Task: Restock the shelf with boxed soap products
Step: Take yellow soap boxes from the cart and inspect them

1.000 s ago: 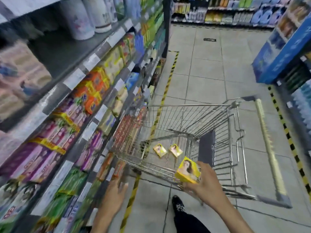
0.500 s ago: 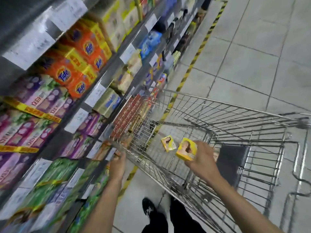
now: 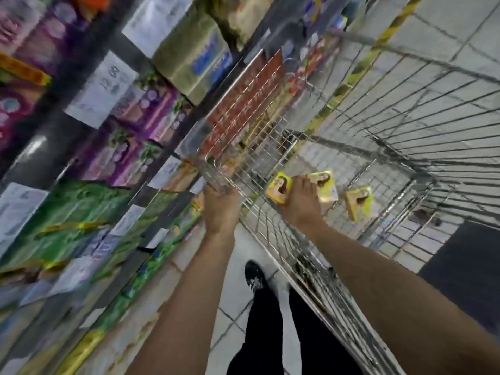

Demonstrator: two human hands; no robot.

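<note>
A wire shopping cart (image 3: 405, 147) stands beside the shelf (image 3: 89, 163). My left hand (image 3: 220, 209) grips the cart's near corner rim. My right hand (image 3: 300, 201) reaches down inside the cart and holds a yellow soap box (image 3: 280, 186) with a portrait on it. A second yellow soap box (image 3: 326, 184) lies just right of that hand, partly under it. A third yellow soap box (image 3: 358, 203) lies further right on the cart floor. The picture is motion-blurred.
The shelf on the left holds purple packs (image 3: 135, 142), green packs (image 3: 73, 212) and white price tags (image 3: 104, 87). A yellow-black floor stripe (image 3: 351, 71) runs past the cart. My legs and a black shoe (image 3: 254, 274) stand between shelf and cart. A dark flap (image 3: 465, 266) sits at right.
The view has tilted down and closer to the cart. My right hand has lowered with its box to the cart floor beside the other boxes. My left hand has moved onto the cart's corner.
</note>
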